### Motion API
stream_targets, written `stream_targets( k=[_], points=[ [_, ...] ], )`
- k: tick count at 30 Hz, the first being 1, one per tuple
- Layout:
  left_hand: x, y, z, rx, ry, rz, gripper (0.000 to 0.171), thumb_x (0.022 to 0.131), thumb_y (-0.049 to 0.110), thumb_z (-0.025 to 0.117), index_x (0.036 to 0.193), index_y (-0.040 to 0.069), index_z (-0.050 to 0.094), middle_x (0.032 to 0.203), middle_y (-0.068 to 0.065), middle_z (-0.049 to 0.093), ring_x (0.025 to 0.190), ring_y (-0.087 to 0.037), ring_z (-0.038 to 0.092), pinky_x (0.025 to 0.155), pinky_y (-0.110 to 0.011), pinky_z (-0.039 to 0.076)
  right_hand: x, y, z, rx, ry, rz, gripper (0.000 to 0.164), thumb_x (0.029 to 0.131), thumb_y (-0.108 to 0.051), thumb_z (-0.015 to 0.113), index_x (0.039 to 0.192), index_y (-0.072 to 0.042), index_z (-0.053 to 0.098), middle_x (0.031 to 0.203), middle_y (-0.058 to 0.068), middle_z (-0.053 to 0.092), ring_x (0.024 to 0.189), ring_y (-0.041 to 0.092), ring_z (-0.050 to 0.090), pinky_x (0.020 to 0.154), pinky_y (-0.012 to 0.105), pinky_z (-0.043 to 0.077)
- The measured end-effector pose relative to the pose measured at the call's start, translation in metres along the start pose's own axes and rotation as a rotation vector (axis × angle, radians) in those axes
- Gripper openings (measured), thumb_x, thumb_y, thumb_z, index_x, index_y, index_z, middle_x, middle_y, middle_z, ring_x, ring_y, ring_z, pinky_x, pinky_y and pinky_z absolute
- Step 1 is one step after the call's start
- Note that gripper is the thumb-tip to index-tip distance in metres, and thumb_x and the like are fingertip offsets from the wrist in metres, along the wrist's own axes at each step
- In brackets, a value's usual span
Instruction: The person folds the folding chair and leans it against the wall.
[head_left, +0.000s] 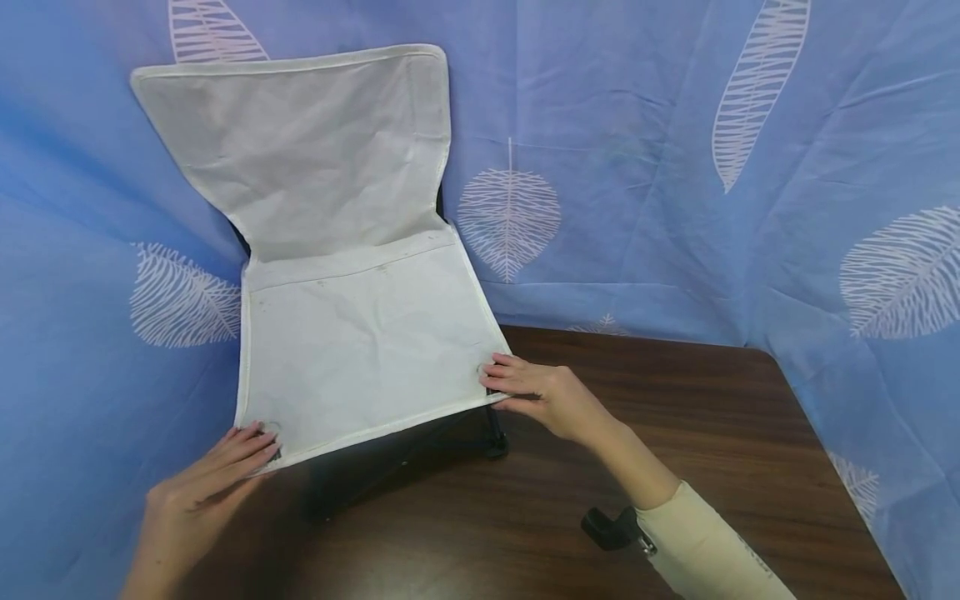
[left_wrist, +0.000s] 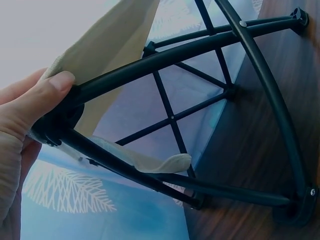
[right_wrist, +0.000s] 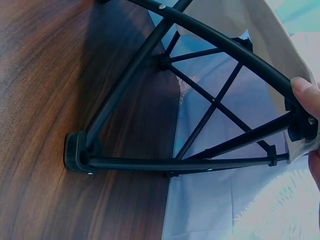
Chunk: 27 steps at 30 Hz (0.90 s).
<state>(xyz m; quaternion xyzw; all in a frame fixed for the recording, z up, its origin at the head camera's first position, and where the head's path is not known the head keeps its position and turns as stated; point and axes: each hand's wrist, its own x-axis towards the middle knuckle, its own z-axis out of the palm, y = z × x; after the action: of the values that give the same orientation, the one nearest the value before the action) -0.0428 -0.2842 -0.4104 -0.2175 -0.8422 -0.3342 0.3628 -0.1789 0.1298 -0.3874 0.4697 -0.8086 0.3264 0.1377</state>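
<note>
A folding chair with a pale fabric seat (head_left: 367, 342) and backrest (head_left: 307, 158) stands unfolded on a wooden table. My left hand (head_left: 198, 483) grips the seat's front left corner, fingers on top of the cloth. In the left wrist view the thumb (left_wrist: 52, 87) presses by the end of a black tube (left_wrist: 150, 65). At the front right corner, my right hand (head_left: 551, 396) holds the fabric and frame joint, fingertips above and thumb (right_wrist: 305, 92) below. Crossed black legs (right_wrist: 150, 164) spread beneath the seat, mostly hidden from the head view.
The dark wooden table (head_left: 675, 400) extends to the right of the chair. A blue curtain (head_left: 600, 167) with white leaf prints hangs behind and along both sides, close to the backrest. A black mount (head_left: 607, 529) sits at my right sleeve (head_left: 705, 542).
</note>
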Motion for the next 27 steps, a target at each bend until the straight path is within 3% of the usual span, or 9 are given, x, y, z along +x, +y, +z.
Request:
stream_targets(
  k=[9,16,22,27],
  points=[
    [-0.003,0.000,0.001,0.002,0.007,0.028,0.045,0.094,0.042,0.059,0.103,0.001,0.075,0.114,-0.012,0.072,0.123,-0.005,0.058,0.110,-0.016,0.039,-0.003,-0.005,0.003,-0.033,0.021,0.010,0.044,0.079,-0.014,0.077,0.122,-0.011,0.068,0.126,0.006,0.067,0.124,0.025,0.059,0.098,0.038,0.053],
    [-0.010,-0.003,-0.001,0.047,-0.045,-0.016,0.049,0.095,0.047,0.054,0.110,0.006,0.074,0.121,-0.010,0.069,0.128,-0.005,0.054,0.110,-0.013,0.035,-0.005,-0.007,0.003,-0.043,0.028,0.044,0.044,0.079,-0.013,0.078,0.122,-0.012,0.068,0.126,0.004,0.067,0.126,0.022,0.058,0.101,0.036,0.050],
    [-0.008,-0.002,0.000,-0.002,-0.018,0.013,0.045,0.096,0.041,0.056,0.109,0.002,0.074,0.119,-0.016,0.069,0.127,-0.010,0.056,0.112,-0.017,0.036,-0.005,-0.007,0.005,-0.078,0.057,0.032,0.044,0.079,-0.013,0.078,0.122,-0.012,0.069,0.127,0.004,0.067,0.124,0.022,0.059,0.101,0.032,0.050],
    [-0.004,0.003,-0.001,0.025,-0.006,0.027,0.044,0.096,0.042,0.056,0.107,0.003,0.075,0.118,-0.013,0.070,0.126,-0.008,0.057,0.110,-0.015,0.037,-0.003,-0.010,0.006,-0.120,0.075,0.008,0.043,0.078,-0.012,0.080,0.120,-0.010,0.070,0.124,0.006,0.068,0.120,0.023,0.062,0.096,0.036,0.054]
  ],
)
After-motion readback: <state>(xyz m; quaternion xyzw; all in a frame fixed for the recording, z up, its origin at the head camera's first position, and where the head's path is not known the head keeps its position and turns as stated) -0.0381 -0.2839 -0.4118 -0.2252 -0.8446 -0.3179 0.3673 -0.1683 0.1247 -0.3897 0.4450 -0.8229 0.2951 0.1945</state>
